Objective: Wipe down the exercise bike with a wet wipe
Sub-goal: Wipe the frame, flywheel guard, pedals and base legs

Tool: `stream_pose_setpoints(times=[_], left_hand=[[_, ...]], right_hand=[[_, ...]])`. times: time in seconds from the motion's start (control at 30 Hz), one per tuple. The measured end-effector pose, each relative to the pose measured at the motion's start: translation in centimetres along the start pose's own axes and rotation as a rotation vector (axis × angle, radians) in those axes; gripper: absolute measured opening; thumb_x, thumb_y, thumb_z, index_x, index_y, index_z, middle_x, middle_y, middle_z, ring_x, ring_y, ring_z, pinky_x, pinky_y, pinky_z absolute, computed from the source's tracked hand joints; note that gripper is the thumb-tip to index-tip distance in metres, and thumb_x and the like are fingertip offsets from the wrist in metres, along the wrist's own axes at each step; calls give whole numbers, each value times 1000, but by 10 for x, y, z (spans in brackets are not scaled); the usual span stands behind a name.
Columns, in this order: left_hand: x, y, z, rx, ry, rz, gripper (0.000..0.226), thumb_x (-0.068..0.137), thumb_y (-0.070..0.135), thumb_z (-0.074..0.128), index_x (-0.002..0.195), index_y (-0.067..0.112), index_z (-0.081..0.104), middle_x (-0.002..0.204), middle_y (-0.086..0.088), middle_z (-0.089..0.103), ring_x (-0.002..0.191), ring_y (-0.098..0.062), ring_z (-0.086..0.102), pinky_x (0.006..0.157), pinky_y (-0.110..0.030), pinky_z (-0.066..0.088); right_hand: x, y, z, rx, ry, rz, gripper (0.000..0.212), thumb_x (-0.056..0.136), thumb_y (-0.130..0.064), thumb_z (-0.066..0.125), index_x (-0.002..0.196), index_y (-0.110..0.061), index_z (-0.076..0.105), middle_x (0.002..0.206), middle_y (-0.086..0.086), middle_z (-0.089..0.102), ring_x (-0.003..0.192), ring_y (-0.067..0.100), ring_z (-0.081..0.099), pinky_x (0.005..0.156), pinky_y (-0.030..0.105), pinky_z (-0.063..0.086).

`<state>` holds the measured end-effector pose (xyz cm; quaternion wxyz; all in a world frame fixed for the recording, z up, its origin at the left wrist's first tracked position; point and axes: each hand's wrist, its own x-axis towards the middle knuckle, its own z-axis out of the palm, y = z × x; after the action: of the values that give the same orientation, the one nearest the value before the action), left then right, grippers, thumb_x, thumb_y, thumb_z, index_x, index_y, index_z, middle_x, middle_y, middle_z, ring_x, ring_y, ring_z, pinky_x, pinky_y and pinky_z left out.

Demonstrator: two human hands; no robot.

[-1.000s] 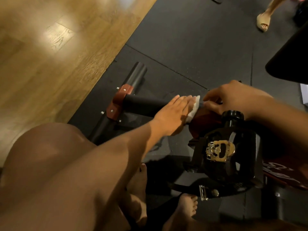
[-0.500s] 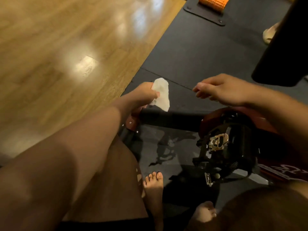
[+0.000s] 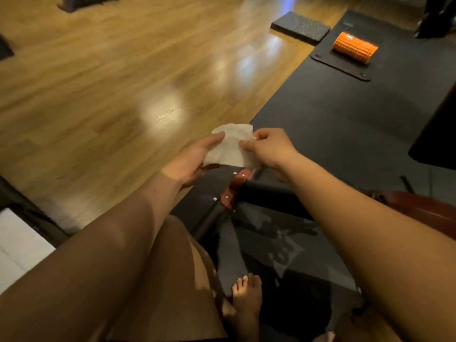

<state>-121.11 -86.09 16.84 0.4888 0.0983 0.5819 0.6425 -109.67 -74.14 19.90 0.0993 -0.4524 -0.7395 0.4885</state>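
Observation:
A white wet wipe (image 3: pixel 230 149) is held up in front of me, above the bike's base. My left hand (image 3: pixel 197 156) holds its left side, thumb on top. My right hand (image 3: pixel 269 149) pinches its right edge with fingertips. Below the hands lies the exercise bike's black frame bar (image 3: pixel 266 193) with a red bracket (image 3: pixel 234 188) joining it to the floor stabiliser. A red part of the bike (image 3: pixel 424 208) shows at the right edge behind my right forearm.
The bike stands on a black rubber mat (image 3: pixel 333 119) beside a wooden floor (image 3: pixel 111 82). An orange foam roller (image 3: pixel 355 46) lies on the mat at the back. A dark pad (image 3: pixel 299 27) sits on the wood. My bare foot (image 3: pixel 246 294) is below.
My left hand lifted the wipe off the frame bar and up in front of me. My right hand came over and took the wipe's right edge. The view tilted up.

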Motion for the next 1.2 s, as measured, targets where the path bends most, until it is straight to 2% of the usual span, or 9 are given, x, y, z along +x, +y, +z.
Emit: stream_pose_setpoints(times=[0.2, 0.4, 0.53, 0.63, 0.73, 0.87, 1.0, 1.07, 1.2], left_hand=[[25, -18, -62, 330, 145, 101, 25, 87, -1, 65, 110, 8, 63, 107, -14, 65, 88, -27, 67, 65, -32, 59], [68, -77, -87, 713, 0, 94, 27, 81, -9, 54, 78, 17, 55, 81, -5, 56, 72, -17, 51, 57, -24, 43], [114, -135, -97, 872, -102, 73, 26, 87, -7, 57, 79, 17, 65, 91, -11, 63, 75, -15, 56, 69, -23, 46], [140, -173, -109, 1138, -294, -2, 27, 97, 10, 57, 121, 15, 68, 138, -11, 53, 124, -24, 53, 104, -29, 38], [151, -200, -112, 1308, -455, -72, 47, 100, 13, 53, 146, 13, 45, 160, -8, 27, 146, -25, 27, 116, -28, 20], [156, -218, -125, 1126, -419, -68, 41, 97, -2, 47, 136, 6, 57, 145, -2, 46, 132, -11, 42, 97, 4, 22], [165, -228, -146, 1123, -336, -90, 41, 95, -3, 43, 128, 11, 65, 144, -4, 50, 135, -16, 44, 115, -24, 29], [165, -228, -151, 1123, -330, -91, 38, 96, 3, 44, 128, 10, 64, 141, -4, 52, 134, -17, 45, 114, -31, 32], [169, -222, -145, 1047, -212, 3, 49, 94, 0, 43, 141, 12, 51, 147, -7, 49, 137, -21, 43, 115, -27, 28]], right_hand=[[-1, 18, 69, 88, 18, -63, 7, 90, -17, 60, 94, -11, 62, 97, 10, 68, 90, 27, 65, 81, 45, 55], [31, 123, 116, 34, 91, 40, 11, 87, -27, 62, 80, -22, 56, 81, 3, 64, 73, 20, 62, 68, 38, 53], [46, 188, 133, 72, 123, 222, 7, 89, -25, 63, 84, -20, 61, 87, 2, 66, 85, 20, 64, 72, 35, 51], [63, 220, 142, 9, 102, 304, 12, 88, -27, 66, 99, -23, 62, 101, -2, 64, 98, 19, 61, 81, 30, 48], [64, 250, 153, -420, 115, -40, 29, 89, -16, 61, 118, -13, 63, 120, 7, 59, 113, 26, 51, 95, 28, 38], [61, 281, 184, -705, -158, -452, 38, 88, -21, 48, 116, -6, 68, 129, 16, 61, 124, 37, 54, 101, 51, 46], [39, 288, 211, -869, -484, -754, 44, 88, -29, 61, 127, -10, 62, 135, 10, 58, 132, 29, 48, 113, 46, 30], [39, 286, 210, -959, -510, -769, 51, 91, -39, 48, 133, -11, 57, 139, 11, 55, 135, 28, 45, 115, 45, 26], [85, 267, 192, -1129, -318, -456, 61, 96, -47, 32, 143, -10, 43, 151, 12, 40, 144, 26, 29, 115, 48, 19]])
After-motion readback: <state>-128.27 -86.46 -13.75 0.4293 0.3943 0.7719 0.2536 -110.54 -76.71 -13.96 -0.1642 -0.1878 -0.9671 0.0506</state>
